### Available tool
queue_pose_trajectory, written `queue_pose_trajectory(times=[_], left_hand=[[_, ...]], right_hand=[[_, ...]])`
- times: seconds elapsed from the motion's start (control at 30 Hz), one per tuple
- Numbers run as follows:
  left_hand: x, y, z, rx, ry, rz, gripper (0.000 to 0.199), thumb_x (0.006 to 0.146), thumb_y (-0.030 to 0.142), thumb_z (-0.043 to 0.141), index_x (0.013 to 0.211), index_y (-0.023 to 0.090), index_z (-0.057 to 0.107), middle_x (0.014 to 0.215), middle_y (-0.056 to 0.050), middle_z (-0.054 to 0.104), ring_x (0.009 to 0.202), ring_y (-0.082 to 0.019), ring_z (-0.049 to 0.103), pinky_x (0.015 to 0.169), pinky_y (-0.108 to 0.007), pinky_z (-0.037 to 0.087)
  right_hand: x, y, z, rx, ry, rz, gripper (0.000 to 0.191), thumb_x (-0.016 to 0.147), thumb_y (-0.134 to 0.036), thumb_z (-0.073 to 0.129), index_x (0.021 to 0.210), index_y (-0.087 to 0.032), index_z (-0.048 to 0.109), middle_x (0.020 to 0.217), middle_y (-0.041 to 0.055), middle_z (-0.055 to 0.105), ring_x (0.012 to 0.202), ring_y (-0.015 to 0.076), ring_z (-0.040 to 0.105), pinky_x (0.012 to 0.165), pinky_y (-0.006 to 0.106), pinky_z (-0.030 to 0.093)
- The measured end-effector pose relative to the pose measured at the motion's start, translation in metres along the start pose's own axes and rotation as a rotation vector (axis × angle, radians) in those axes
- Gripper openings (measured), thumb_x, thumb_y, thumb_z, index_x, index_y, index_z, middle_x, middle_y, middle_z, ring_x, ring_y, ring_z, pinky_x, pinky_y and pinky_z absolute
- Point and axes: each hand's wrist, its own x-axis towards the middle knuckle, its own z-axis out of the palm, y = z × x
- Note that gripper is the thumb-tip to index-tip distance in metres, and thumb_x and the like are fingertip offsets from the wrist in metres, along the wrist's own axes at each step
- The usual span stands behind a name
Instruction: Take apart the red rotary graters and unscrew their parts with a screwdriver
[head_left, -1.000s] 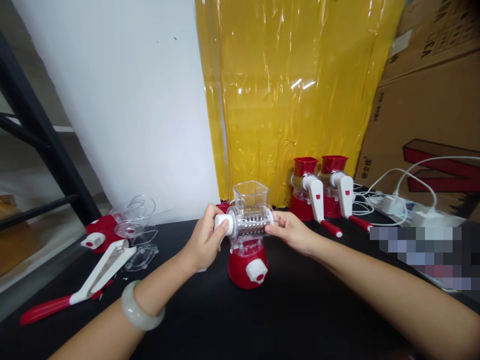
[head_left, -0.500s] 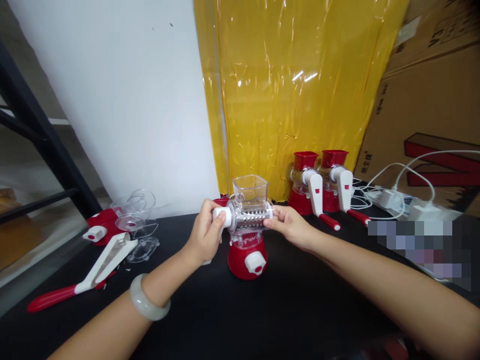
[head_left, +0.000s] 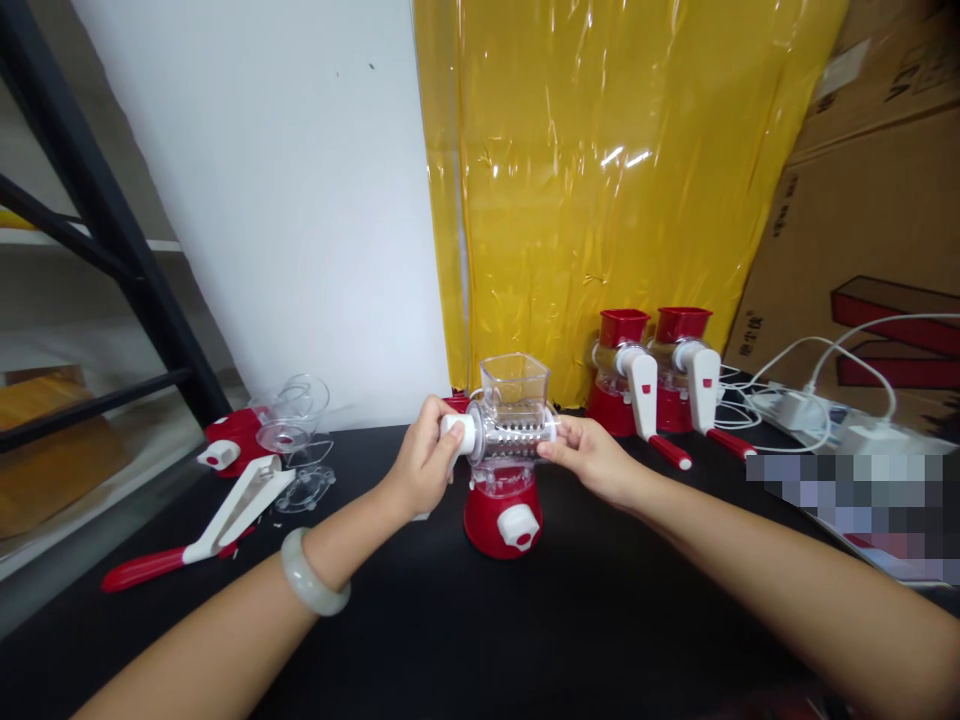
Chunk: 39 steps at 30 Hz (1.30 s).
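A rotary grater (head_left: 502, 525) with a red base, a white knob and a clear hopper (head_left: 514, 382) stands upright on the black table in front of me. Its perforated metal drum (head_left: 513, 436) lies sideways inside the clear housing. My left hand (head_left: 429, 458) is closed around the white crank handle (head_left: 458, 434) at the drum's left end; most of that handle is hidden behind my fingers. From the other side, the thumb and fingers of my right hand (head_left: 581, 452) pinch the drum's right end at its pale rim.
Two assembled red graters (head_left: 624, 372) with white cranks stand at the back right. To the left are a red grater base (head_left: 238, 440), clear parts (head_left: 307, 488) and a loose crank handle (head_left: 232, 515). White cables (head_left: 814, 385) and a cardboard box (head_left: 877, 210) are at right.
The head view has turned slightly left, so everything sits a little further right in the picture. Both hands keep the same hold on the grater, without visible movement against it.
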Motion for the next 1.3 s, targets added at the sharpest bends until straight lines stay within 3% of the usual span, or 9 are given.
queue_pose_trajectory(times=[0.1, 0.3, 0.4, 0.5, 0.6, 0.7, 0.87, 0.97, 1.3], left_hand=[[0.002, 0.0, -0.004, 0.017, -0.123, 0.014, 0.025, 0.095, 0.047, 0.043, 0.091, 0.023, 0.043, 0.053, 0.007, 0.049, 0.04, -0.012, 0.046, 0.043, -0.025, 0.032], [-0.001, -0.002, 0.01, -0.006, 0.081, -0.021, 0.023, 0.096, 0.045, 0.04, 0.092, 0.023, 0.043, 0.051, 0.007, 0.047, 0.04, -0.012, 0.045, 0.044, -0.025, 0.034], [0.001, -0.004, -0.017, 0.011, 0.093, -0.066, 0.026, 0.093, 0.049, 0.042, 0.089, 0.023, 0.043, 0.05, 0.007, 0.047, 0.04, -0.012, 0.045, 0.042, -0.024, 0.034], [0.0, -0.002, -0.06, -0.018, 0.304, -0.145, 0.029, 0.09, 0.053, 0.042, 0.082, 0.025, 0.038, 0.045, 0.009, 0.045, 0.033, -0.012, 0.039, 0.036, -0.023, 0.032], [-0.009, 0.01, -0.077, 0.001, 0.114, -0.161, 0.03, 0.091, 0.054, 0.043, 0.092, 0.024, 0.044, 0.05, 0.008, 0.05, 0.036, -0.012, 0.044, 0.038, -0.023, 0.035], [-0.013, 0.021, -0.063, 0.083, -0.021, -0.223, 0.032, 0.092, 0.054, 0.044, 0.087, 0.022, 0.045, 0.049, 0.007, 0.05, 0.04, -0.013, 0.049, 0.043, -0.024, 0.039], [-0.004, -0.001, -0.044, -0.152, 0.207, -0.542, 0.035, 0.09, 0.055, 0.043, 0.079, 0.022, 0.04, 0.052, 0.008, 0.047, 0.039, -0.011, 0.045, 0.04, -0.023, 0.039], [-0.004, -0.022, -0.034, -0.214, 0.17, -0.723, 0.037, 0.087, 0.055, 0.051, 0.083, 0.019, 0.045, 0.057, 0.005, 0.051, 0.044, -0.011, 0.05, 0.045, -0.024, 0.044], [-0.008, -0.038, 0.002, -0.106, -0.018, -0.727, 0.047, 0.085, 0.063, 0.047, 0.077, 0.017, 0.057, 0.07, -0.006, 0.064, 0.066, -0.022, 0.063, 0.067, -0.039, 0.054]], right_hand=[[0.0, -0.001, 0.001, -0.013, 0.0, 0.005, 0.038, 0.072, -0.05, 0.076, 0.089, -0.018, 0.066, 0.091, 0.0071, 0.073, 0.092, 0.0234, 0.067, 0.096, 0.043, 0.046], [0.0, 0.0, 0.003, -0.002, 0.011, -0.001, 0.04, 0.071, -0.053, 0.076, 0.09, -0.018, 0.069, 0.09, 0.0076, 0.073, 0.094, 0.0251, 0.067, 0.096, 0.044, 0.047], [-0.005, 0.004, -0.004, 0.029, 0.105, -0.012, 0.04, 0.068, -0.051, 0.079, 0.09, -0.018, 0.07, 0.093, 0.0075, 0.074, 0.096, 0.0263, 0.067, 0.096, 0.044, 0.046], [-0.007, 0.007, -0.007, 0.114, 0.262, -0.011, 0.043, 0.071, -0.054, 0.076, 0.095, -0.018, 0.071, 0.098, 0.0089, 0.074, 0.094, 0.026, 0.067, 0.096, 0.044, 0.047], [0.002, 0.006, 0.001, 0.042, 0.13, 0.015, 0.043, 0.067, -0.049, 0.081, 0.097, -0.018, 0.072, 0.095, 0.0081, 0.074, 0.093, 0.0251, 0.067, 0.096, 0.043, 0.047], [0.014, 0.005, 0.011, 0.048, 0.094, -0.02, 0.04, 0.066, -0.049, 0.081, 0.091, -0.019, 0.072, 0.089, 0.0057, 0.074, 0.089, 0.0227, 0.067, 0.092, 0.04, 0.048], [0.015, 0.008, 0.015, 0.085, 0.18, 0.012, 0.038, 0.062, -0.046, 0.084, 0.083, -0.017, 0.071, 0.083, 0.0047, 0.074, 0.081, 0.0195, 0.068, 0.088, 0.038, 0.049], [0.008, 0.006, 0.016, 0.048, 0.163, 0.039, 0.039, 0.06, -0.044, 0.085, 0.086, -0.017, 0.073, 0.084, 0.0051, 0.075, 0.084, 0.0212, 0.069, 0.089, 0.04, 0.05], [-0.006, 0.014, 0.001, 0.197, 0.233, 0.043, 0.039, 0.07, -0.055, 0.076, 0.08, -0.018, 0.07, 0.081, 0.0057, 0.073, 0.08, 0.02, 0.066, 0.085, 0.037, 0.048]])
